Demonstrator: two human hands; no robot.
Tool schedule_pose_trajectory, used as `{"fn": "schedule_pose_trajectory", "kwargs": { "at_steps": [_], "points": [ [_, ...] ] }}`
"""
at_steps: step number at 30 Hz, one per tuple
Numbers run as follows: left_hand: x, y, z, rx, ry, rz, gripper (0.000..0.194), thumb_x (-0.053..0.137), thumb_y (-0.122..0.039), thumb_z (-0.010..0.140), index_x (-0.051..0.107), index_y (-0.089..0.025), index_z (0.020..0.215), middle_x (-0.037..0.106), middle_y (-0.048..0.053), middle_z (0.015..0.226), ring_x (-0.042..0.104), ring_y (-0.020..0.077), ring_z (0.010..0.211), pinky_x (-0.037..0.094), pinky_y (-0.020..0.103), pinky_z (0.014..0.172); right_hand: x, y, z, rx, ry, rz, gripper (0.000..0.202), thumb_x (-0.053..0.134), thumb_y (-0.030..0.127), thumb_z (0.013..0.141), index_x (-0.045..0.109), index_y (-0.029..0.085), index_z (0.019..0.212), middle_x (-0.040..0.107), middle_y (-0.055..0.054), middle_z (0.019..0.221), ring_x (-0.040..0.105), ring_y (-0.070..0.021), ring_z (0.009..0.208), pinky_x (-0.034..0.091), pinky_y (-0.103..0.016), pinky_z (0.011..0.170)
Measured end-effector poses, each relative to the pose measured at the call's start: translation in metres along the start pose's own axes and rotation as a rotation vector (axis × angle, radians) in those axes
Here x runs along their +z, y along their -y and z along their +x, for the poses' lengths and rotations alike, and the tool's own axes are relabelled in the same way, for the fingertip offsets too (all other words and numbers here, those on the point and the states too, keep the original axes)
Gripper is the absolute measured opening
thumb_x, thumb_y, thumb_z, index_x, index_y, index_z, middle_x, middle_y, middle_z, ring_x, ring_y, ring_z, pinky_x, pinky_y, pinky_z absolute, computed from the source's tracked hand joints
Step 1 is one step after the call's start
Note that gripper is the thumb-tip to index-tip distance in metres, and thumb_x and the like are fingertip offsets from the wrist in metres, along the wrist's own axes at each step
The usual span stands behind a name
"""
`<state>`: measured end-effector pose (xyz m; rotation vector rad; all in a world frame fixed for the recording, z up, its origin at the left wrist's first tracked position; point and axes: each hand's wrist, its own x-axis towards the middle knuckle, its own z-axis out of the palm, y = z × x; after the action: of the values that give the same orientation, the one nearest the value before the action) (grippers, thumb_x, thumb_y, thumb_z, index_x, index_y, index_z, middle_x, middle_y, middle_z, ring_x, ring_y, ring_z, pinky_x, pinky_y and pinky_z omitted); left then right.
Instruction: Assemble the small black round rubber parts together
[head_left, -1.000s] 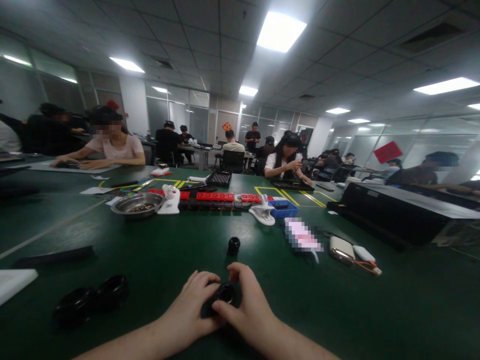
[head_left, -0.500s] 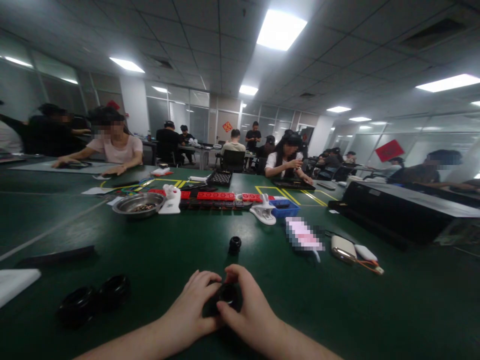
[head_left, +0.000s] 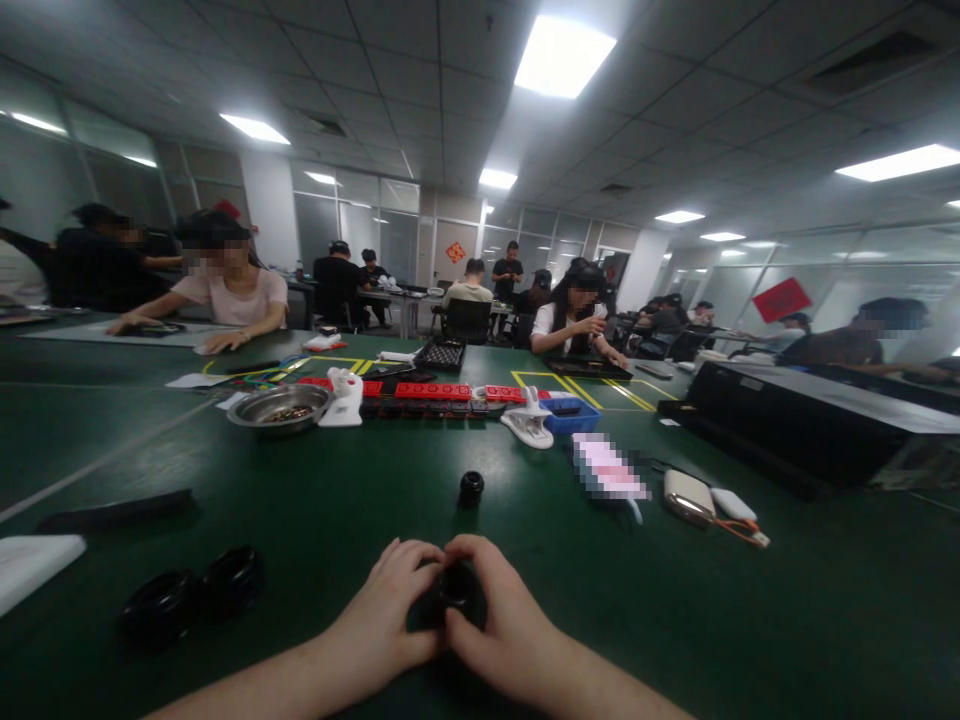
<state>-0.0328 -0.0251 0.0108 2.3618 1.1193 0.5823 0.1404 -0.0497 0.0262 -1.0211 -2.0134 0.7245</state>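
Note:
Between my two hands, on the green table (head_left: 570, 560), is a black ring-like part (head_left: 457, 588) with a round opening on top. My right hand (head_left: 499, 610) curls its thumb and fingers round the right side of this part. From the left, my left hand (head_left: 397, 605) reaches its fingertips to the same part, the thumb low near its base. Just beyond my hands a small black part (head_left: 471, 488) stands alone. Two larger black rings, one (head_left: 159, 605) nearer and one (head_left: 232, 580) beside it, sit at the left.
A metal bowl (head_left: 279, 410), a red strip (head_left: 431, 391), white clamps (head_left: 529, 425) and a blue bin (head_left: 571, 414) stand farther back. A power bank (head_left: 688, 498) and a black case (head_left: 795, 425) are at the right. People sit across the table.
My right thumb has shifted slightly to the right along the black part. Both hands otherwise stay around it. Across the table, a person's raised hand has moved a little.

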Motion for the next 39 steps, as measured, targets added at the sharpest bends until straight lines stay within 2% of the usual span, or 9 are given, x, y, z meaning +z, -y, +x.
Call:
{"fn": "schedule_pose_trajectory", "kwargs": {
  "at_steps": [4, 9, 15, 18, 22, 25, 29, 35, 39],
  "points": [
    [-0.0007, -0.0006, -0.0006, -0.007, 0.003, 0.007, 0.036, 0.065, -0.036, 0.069, 0.058, -0.026, 0.103, 0.052, 0.004, 0.113, 0.044, 0.0276, 0.11, 0.017, 0.052, 0.103, -0.0028, 0.001, -0.0016, -0.027, -0.005, -0.014, 0.06, 0.052, 0.003, 0.06, 0.039, 0.019, 0.116, 0.048, -0.007, 0.114, 0.046, -0.0213, 0.106, 0.036, -0.036, 0.093],
    [-0.0039, -0.0061, -0.0007, -0.002, 0.0, 0.007, 0.03, 0.063, -0.037, 0.071, 0.059, -0.026, 0.099, 0.053, 0.004, 0.109, 0.047, 0.0273, 0.105, 0.021, 0.053, 0.101, 0.0036, -0.0031, 0.0012, 0.112, -0.141, -0.06, 0.047, 0.062, 0.011, 0.062, 0.045, 0.018, 0.105, 0.053, -0.005, 0.098, 0.051, -0.0215, 0.092, 0.043, -0.036, 0.083],
    [-0.0011, -0.0045, -0.0007, 0.003, 0.009, 0.013, 0.037, 0.065, -0.035, 0.07, 0.056, -0.025, 0.104, 0.053, 0.005, 0.111, 0.045, 0.0265, 0.107, 0.018, 0.052, 0.102, -0.0019, -0.001, -0.002, -0.051, -0.005, 0.017, 0.054, 0.047, 0.001, 0.063, 0.042, 0.019, 0.114, 0.052, -0.006, 0.11, 0.05, -0.0192, 0.103, 0.038, -0.035, 0.091],
    [0.0002, -0.0026, -0.0009, -0.003, 0.011, 0.029, 0.036, 0.065, -0.036, 0.069, 0.058, -0.026, 0.102, 0.052, 0.005, 0.112, 0.044, 0.0274, 0.108, 0.018, 0.053, 0.102, -0.0035, -0.001, -0.0017, -0.016, -0.051, -0.004, 0.054, 0.051, 0.005, 0.064, 0.041, 0.018, 0.115, 0.05, -0.008, 0.113, 0.047, -0.0212, 0.106, 0.036, -0.038, 0.093],
    [-0.0011, -0.0032, -0.0009, 0.006, 0.007, 0.026, 0.032, 0.064, -0.033, 0.07, 0.059, -0.026, 0.1, 0.053, 0.004, 0.108, 0.046, 0.0266, 0.105, 0.021, 0.052, 0.101, 0.0009, -0.0028, 0.002, 0.067, -0.118, -0.057, 0.047, 0.064, 0.01, 0.059, 0.047, 0.019, 0.102, 0.053, -0.005, 0.098, 0.052, -0.021, 0.091, 0.043, -0.035, 0.081],
    [-0.0013, -0.0036, -0.0008, 0.003, 0.0, 0.013, 0.035, 0.065, -0.032, 0.069, 0.058, -0.026, 0.102, 0.053, 0.004, 0.109, 0.046, 0.0264, 0.106, 0.019, 0.051, 0.101, 0.0017, -0.0016, 0.0025, 0.051, -0.087, -0.051, 0.04, 0.059, 0.007, 0.061, 0.048, 0.019, 0.098, 0.054, -0.003, 0.093, 0.052, -0.0192, 0.087, 0.044, -0.033, 0.078],
    [-0.0002, -0.0018, -0.0006, 0.006, -0.003, 0.006, 0.038, 0.064, -0.036, 0.07, 0.056, -0.026, 0.106, 0.053, 0.005, 0.111, 0.045, 0.0266, 0.107, 0.017, 0.051, 0.102, -0.0035, 0.0026, -0.001, -0.055, 0.008, 0.005, 0.054, 0.047, 0.0, 0.059, 0.045, 0.02, 0.109, 0.053, -0.005, 0.105, 0.051, -0.019, 0.097, 0.041, -0.033, 0.086],
    [-0.0001, -0.0008, -0.0007, -0.004, 0.003, 0.018, 0.034, 0.066, -0.037, 0.068, 0.059, -0.027, 0.1, 0.052, 0.004, 0.109, 0.045, 0.0274, 0.106, 0.019, 0.052, 0.101, -0.0003, 0.0013, 0.0007, -0.007, -0.145, -0.113, 0.049, 0.062, 0.012, 0.059, 0.046, 0.019, 0.106, 0.051, -0.007, 0.103, 0.048, -0.0233, 0.097, 0.038, -0.037, 0.086],
    [0.0003, -0.0009, -0.0009, -0.01, 0.008, 0.009, 0.038, 0.066, -0.029, 0.066, 0.058, -0.026, 0.103, 0.052, 0.004, 0.111, 0.044, 0.0268, 0.107, 0.017, 0.051, 0.102, 0.0032, 0.0006, 0.0024, 0.014, -0.112, -0.153, 0.041, 0.061, 0.011, 0.06, 0.049, 0.02, 0.099, 0.053, -0.004, 0.093, 0.049, -0.0214, 0.088, 0.04, -0.036, 0.08]
  ]
}}
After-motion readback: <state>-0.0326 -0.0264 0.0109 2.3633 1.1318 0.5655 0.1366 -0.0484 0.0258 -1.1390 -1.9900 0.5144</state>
